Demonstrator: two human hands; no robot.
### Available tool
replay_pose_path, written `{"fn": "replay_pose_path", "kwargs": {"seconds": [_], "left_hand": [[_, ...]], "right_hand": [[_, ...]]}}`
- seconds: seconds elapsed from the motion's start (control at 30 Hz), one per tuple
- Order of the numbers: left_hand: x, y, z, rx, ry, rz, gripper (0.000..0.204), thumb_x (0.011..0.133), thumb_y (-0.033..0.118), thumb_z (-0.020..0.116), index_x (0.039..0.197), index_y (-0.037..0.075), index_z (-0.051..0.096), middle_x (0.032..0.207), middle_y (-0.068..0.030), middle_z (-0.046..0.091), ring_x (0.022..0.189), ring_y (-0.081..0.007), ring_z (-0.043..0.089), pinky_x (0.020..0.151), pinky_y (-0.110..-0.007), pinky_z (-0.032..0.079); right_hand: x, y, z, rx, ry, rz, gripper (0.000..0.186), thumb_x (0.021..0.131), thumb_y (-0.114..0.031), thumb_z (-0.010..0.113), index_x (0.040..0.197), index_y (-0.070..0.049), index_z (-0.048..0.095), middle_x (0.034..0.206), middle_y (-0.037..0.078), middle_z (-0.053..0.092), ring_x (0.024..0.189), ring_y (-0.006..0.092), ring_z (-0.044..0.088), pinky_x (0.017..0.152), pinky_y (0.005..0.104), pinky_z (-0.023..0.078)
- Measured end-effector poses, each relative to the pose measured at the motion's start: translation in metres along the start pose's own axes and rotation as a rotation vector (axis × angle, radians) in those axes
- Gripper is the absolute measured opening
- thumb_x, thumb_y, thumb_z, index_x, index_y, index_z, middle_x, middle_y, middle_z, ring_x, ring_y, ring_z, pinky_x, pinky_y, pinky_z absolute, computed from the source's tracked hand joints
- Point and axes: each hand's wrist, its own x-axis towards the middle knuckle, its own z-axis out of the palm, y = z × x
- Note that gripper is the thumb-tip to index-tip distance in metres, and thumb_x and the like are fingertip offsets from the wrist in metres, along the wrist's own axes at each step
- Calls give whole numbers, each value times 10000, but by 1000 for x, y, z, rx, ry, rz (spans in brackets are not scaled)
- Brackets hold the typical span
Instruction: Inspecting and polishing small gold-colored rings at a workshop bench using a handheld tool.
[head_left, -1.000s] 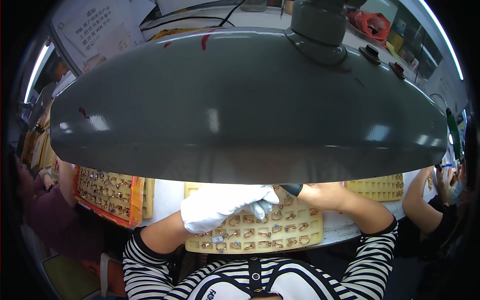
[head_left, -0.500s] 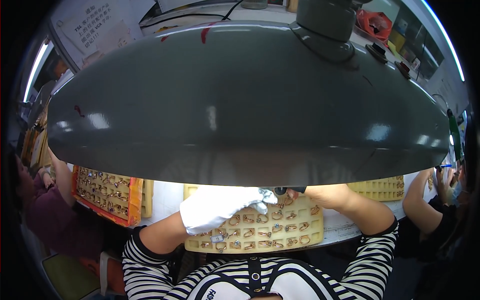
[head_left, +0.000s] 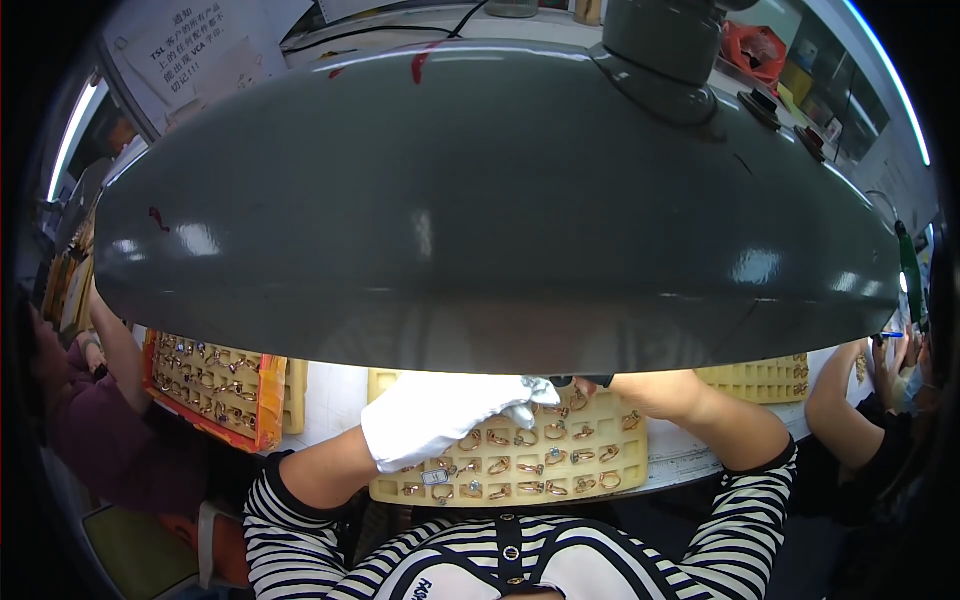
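My left hand [head_left: 480, 405], in a white glove, reaches over a cream ring tray [head_left: 632, 470]. Its fingers are curled together at the tips, and what they pinch is too small to make out. My bare right hand [head_left: 638, 390] comes in from the other side, most of it hidden under the lamp hood [head_left: 480, 210]. The bit of its fingers that shows is bent toward the glove, beside a small dark object. Gold-coloured rings [head_left: 555, 455], some with stones, stand in rows in the tray. A small white tag [head_left: 435, 477] lies among them.
The large grey hood covers the middle of the view. At left stands an orange-edged tray [head_left: 268, 405] of rings; at right, another cream tray [head_left: 755, 378]. Co-workers sit on both sides, one in a purple sleeve [head_left: 125, 430]. A red plastic bag [head_left: 752, 52] lies behind.
Both hands hold nearly the same place; the gloved hand has shifted very slightly right. Less of the small dark object shows below the hood. The left co-worker's arm has moved a little.
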Motion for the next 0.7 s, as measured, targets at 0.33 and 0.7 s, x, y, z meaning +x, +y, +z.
{"fn": "replay_pose_path", "kwargs": {"seconds": [0.33,0.7], "left_hand": [[-4,-33,-2,736,115,476,459,749,59,521,1201,97,457,988,-115,585,803,-220,591,692,-303,484],[-8,-19,3,853,242,572,300,752,83,542,1051,59,549,788,-84,607,642,-218,588,565,-316,476]], "right_hand": [[-7,5,5,-744,240,-532,220,657,17,622,877,23,631,832,131,629,718,235,626,664,289,501],[-6,6,7,-898,335,-644,241,593,26,616,834,20,632,794,123,620,646,223,610,569,284,491]]}}
